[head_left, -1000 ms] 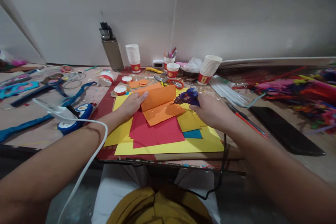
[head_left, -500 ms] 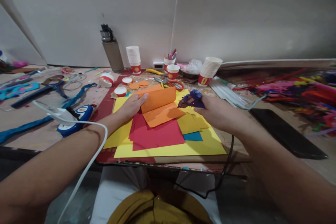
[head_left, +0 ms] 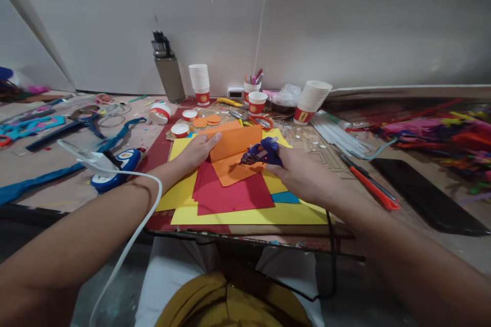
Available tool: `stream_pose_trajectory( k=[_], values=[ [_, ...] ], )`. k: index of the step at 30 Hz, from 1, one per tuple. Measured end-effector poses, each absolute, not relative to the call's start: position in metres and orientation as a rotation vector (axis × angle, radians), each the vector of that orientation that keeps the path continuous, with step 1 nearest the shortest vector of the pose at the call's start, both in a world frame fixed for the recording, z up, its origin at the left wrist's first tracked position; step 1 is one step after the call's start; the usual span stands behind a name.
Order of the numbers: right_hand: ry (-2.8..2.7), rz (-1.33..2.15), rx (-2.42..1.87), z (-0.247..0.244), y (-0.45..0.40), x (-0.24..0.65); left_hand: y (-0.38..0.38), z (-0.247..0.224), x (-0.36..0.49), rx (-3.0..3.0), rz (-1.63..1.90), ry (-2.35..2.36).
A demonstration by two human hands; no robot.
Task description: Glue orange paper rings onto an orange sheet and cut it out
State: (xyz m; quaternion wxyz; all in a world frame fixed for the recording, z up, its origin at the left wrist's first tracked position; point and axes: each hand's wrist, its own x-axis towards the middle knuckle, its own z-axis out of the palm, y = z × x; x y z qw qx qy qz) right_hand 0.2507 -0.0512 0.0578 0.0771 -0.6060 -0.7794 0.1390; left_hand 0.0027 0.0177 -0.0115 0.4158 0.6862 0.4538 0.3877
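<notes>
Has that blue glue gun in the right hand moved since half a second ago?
Yes: judged against the red paper, the glue gun has moved left, its tip now farther in over the orange paper.

Left hand [head_left: 201, 150] pinches folded orange paper [head_left: 237, 142]; right hand [head_left: 301, 171] grips dark-blue glue gun [head_left: 267, 153], nozzle at lower flap [head_left: 224, 176], contact unclear. Red sheets [head_left: 233, 196] beneath, atop yellow paper [head_left: 245, 218]. Clock centred on the fold: 1 slim cup stack [head_left: 199, 82] at 11 o'clock, 1 broader cup stack [head_left: 312, 99] at 2; orange-red cutter [head_left: 374, 187], then black phone [head_left: 425, 194], at 3; blue-and-white device [head_left: 128, 161] at 9.
</notes>
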Motion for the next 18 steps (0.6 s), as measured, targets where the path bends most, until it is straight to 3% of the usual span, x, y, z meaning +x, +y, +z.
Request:
stream_pose_trajectory(
  k=[5, 12, 18],
  values=[
    [-2.340, 0.248, -1.936, 0.061, -0.045, 0.260, 0.015, -0.009, 0.004, 1.754, 0.988, 1.140],
    [-2.375, 0.358, -1.861, 0.063, -0.048, 0.252, 0.017, -0.009, 0.003, 1.756, 0.964, 1.184],
    [-2.306, 0.186, -2.021, 0.065, -0.037, 0.275, 0.018, -0.013, 0.002, 1.711, 0.989, 1.148]
  ],
)
